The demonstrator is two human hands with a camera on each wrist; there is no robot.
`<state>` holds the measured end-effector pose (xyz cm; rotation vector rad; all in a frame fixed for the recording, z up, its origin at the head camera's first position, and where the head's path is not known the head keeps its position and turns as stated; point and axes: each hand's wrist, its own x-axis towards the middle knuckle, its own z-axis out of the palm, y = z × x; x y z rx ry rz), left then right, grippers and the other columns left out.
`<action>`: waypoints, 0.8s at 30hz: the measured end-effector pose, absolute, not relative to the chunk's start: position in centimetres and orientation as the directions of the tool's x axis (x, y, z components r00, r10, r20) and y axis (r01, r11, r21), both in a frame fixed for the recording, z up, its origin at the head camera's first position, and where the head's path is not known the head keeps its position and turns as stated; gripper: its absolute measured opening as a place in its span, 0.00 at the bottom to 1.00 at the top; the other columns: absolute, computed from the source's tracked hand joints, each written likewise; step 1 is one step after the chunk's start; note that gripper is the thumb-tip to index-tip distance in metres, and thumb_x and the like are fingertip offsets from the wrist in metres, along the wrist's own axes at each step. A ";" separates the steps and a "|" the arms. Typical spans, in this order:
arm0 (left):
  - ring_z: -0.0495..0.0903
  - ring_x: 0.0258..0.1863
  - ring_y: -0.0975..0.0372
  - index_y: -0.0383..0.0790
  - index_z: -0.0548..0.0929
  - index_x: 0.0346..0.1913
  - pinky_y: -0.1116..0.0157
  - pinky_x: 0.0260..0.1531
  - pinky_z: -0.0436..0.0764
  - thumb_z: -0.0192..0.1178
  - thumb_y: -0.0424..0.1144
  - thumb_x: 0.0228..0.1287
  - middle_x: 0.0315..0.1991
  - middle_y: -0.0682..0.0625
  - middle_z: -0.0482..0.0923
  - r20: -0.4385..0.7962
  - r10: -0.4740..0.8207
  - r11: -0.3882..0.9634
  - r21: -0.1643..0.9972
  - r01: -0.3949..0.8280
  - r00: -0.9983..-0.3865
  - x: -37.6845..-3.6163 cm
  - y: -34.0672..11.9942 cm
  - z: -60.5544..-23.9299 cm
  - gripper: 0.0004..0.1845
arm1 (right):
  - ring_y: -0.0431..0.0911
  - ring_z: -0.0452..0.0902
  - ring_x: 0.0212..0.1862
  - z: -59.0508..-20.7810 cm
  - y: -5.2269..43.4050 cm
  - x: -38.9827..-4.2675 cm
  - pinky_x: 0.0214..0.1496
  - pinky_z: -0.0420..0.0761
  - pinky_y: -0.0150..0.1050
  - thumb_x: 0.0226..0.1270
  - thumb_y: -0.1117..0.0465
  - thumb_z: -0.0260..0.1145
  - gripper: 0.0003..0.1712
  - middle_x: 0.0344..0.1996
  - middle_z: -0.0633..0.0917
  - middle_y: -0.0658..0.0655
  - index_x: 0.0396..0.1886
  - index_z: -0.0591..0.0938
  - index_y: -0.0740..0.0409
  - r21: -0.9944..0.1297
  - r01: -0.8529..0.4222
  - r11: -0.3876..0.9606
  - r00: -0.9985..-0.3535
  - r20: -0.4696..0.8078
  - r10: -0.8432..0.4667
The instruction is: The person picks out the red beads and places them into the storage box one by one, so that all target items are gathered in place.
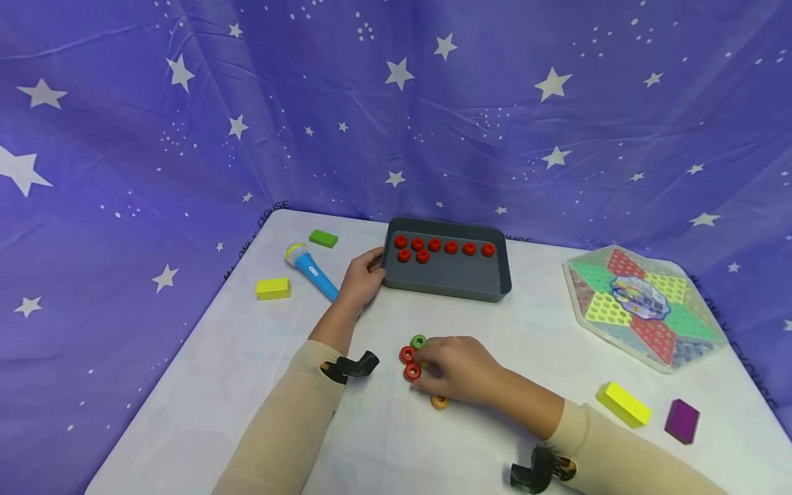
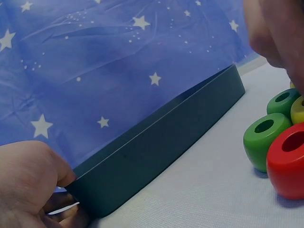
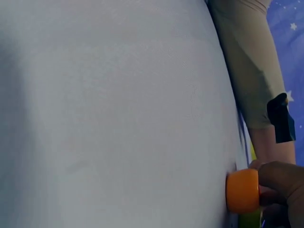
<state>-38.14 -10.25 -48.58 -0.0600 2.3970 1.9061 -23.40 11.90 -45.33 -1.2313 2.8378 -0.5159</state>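
Observation:
My left hand (image 1: pixel 364 278) grips the near left side of a dark grey tray (image 1: pixel 445 283), its thumb at the rim in the left wrist view. Several red ring beads (image 1: pixel 451 247) sit in the tray, in a full back row with two in front. Nearer me, my right hand (image 1: pixel 464 370) reaches over a small cluster of beads, thumb and forefinger apart. Close to its fingertips are a red bead (image 1: pixel 412 372) and another red bead (image 2: pixel 288 161). A green bead (image 1: pixel 419 342) and an orange bead (image 3: pixel 242 191) lie beside them; the hand partly hides the cluster.
A blue toy microphone (image 1: pixel 314 273), a green block (image 1: pixel 324 238) and a yellow block (image 1: pixel 273 289) lie to the left. On the right are a hexagonal board game (image 1: pixel 643 306), another yellow block (image 1: pixel 623 404) and a purple block (image 1: pixel 683 421). A starry curtain (image 1: pixel 396 124) hangs behind the table.

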 end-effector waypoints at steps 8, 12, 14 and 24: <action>0.73 0.65 0.59 0.46 0.72 0.74 0.59 0.69 0.71 0.54 0.32 0.70 0.68 0.49 0.74 -0.119 0.006 0.239 0.964 -0.114 -0.993 -38.2 -10.2 -48.5 0.29 | 0.34 0.81 0.38 -45.7 11.2 -23.0 0.36 0.81 0.35 0.56 0.42 0.77 0.18 0.37 0.88 0.41 0.40 0.90 0.46 -0.232 -0.708 0.667 -0.700 0.104 -0.706; 0.73 0.65 0.59 0.47 0.73 0.73 0.58 0.70 0.70 0.54 0.32 0.70 0.68 0.50 0.74 -0.117 0.003 0.238 0.965 -0.113 -0.993 -38.2 -10.1 -48.5 0.29 | 0.33 0.80 0.36 -45.6 11.3 -23.0 0.35 0.80 0.34 0.56 0.42 0.76 0.17 0.37 0.88 0.40 0.40 0.90 0.46 -0.233 -0.712 0.662 -0.696 0.107 -0.710; 0.73 0.65 0.59 0.46 0.73 0.73 0.58 0.70 0.70 0.54 0.32 0.70 0.68 0.50 0.75 -0.115 0.004 0.236 0.965 -0.111 -0.993 -38.2 -10.1 -48.5 0.28 | 0.32 0.78 0.35 -45.4 11.4 -23.1 0.34 0.79 0.33 0.56 0.43 0.77 0.17 0.36 0.88 0.40 0.40 0.90 0.45 -0.258 -0.715 0.650 -0.690 0.113 -0.714; 0.73 0.65 0.58 0.45 0.73 0.73 0.58 0.69 0.70 0.54 0.31 0.71 0.68 0.49 0.74 -0.104 0.008 0.228 0.969 -0.100 -0.995 -38.0 -10.1 -48.4 0.28 | 0.30 0.66 0.25 -43.6 12.9 -24.9 0.30 0.70 0.28 0.57 0.48 0.75 0.10 0.25 0.81 0.40 0.39 0.88 0.39 -0.390 -0.732 0.559 -0.635 0.093 -0.767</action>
